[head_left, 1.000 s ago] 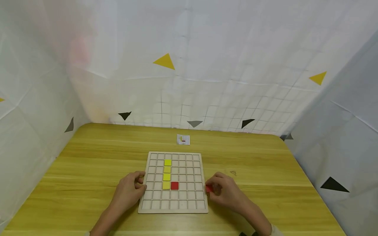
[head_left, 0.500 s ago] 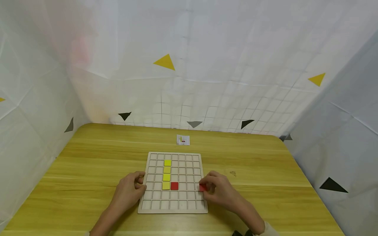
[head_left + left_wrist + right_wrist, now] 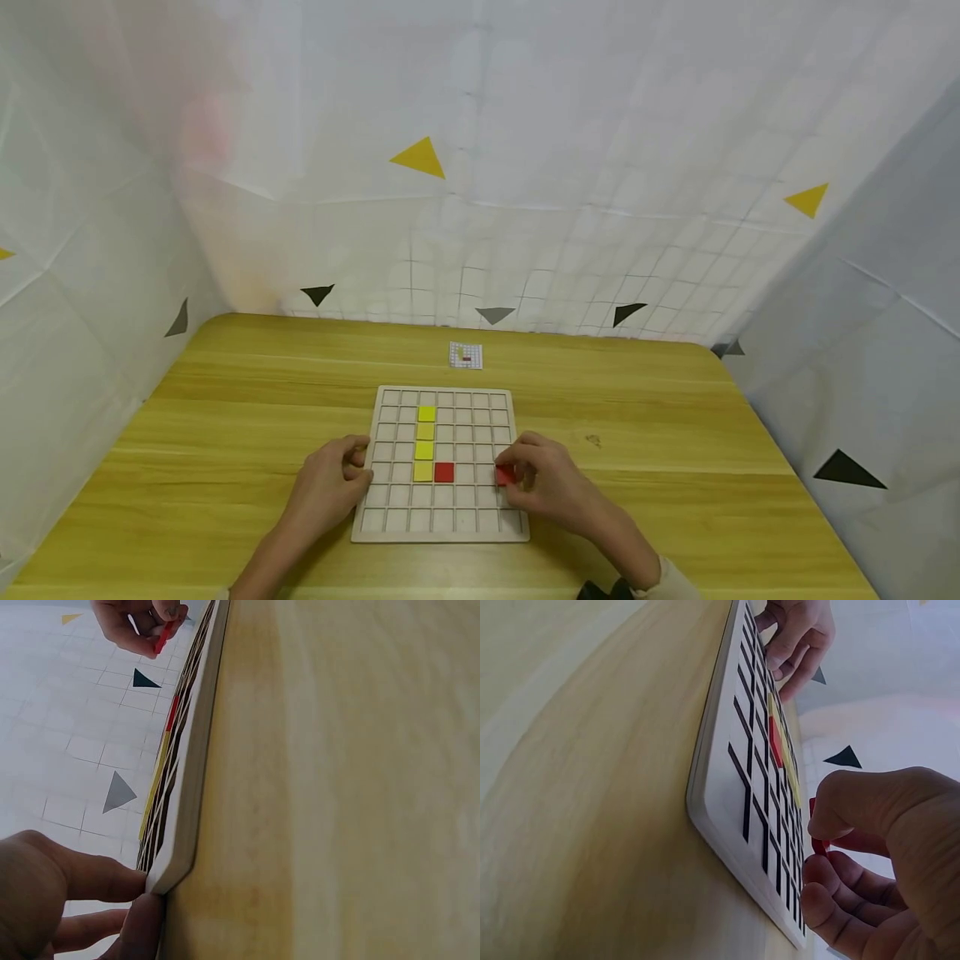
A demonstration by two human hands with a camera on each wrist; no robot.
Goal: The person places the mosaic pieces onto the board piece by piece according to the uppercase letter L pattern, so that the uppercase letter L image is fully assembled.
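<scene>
A pale wooden grid board (image 3: 442, 537) lies flat on the table. Four-sided yellow tiles (image 3: 424, 431) form a column in its cells, and a red tile (image 3: 444, 472) sits beside the lowest one. My left hand (image 3: 326, 487) holds the board's left edge, thumb and fingertips against the rim. My right hand (image 3: 547, 479) pinches a second red tile (image 3: 505, 475) above the rightmost cells. In the right wrist view that red tile (image 3: 820, 846) is tilted between thumb and fingers, apart from the board and partly hidden by them.
A small printed grid card (image 3: 466, 356) with yellow and red marks lies behind the board. The wooden table (image 3: 675, 433) extends on both sides. White sheeting (image 3: 570, 167) with coloured triangles stands around its back and sides.
My right hand has moved left with the pinched red tile, from beside the board's right edge to over its rightmost cells. The left hand has stayed put.
</scene>
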